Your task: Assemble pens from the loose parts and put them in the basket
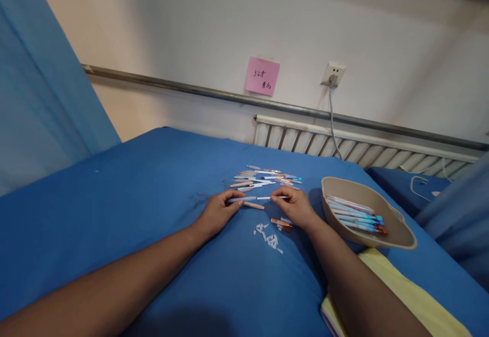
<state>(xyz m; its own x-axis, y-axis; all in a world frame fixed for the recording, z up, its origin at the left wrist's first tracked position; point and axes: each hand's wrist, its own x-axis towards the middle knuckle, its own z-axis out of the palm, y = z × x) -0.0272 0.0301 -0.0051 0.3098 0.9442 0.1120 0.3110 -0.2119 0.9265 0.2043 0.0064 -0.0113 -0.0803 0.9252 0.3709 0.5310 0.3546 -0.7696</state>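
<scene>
Pen barrel: a slim, pale lavender-blue tube (246, 199), lying level left to right between the two hands, over the middle of the blue sheet (171, 174).
White refill: a thin white rod (263, 198) in line with the barrel, its left end at the barrel's right end; whether it has entered cannot be told.
Left hand: fingers and thumb (216, 215) closed in a pinch around the barrel's left part.
Right hand: thumb and fingers (300, 208) pinched together on the refill, covering part of it.
Peach barrel: a second, peach-coloured tube (255, 205) just on the near side of the first, its left end by the left fingertips; held or lying, cannot be told.
Loose pen parts: a spread heap (260, 178) of white, grey, peach and clear pieces, some blue-tipped, just beyond the hands.
Orange-brown pieces: a small cluster (281, 224) on the sheet, close to the near side of the right hand.
White bits: tiny scattered pieces (267, 237), nearer still and slightly left.
Beige basket: wide and shallow (401, 235), right of the right hand, holding a bundle of pens (353, 214) with blue and orange ends.
Yellow cloth: near right (405, 291), partly hidden by the right forearm.
Far wall: pink note (262, 76), metal rail (191, 90), plugged socket (333, 74), radiator (305, 138).
</scene>
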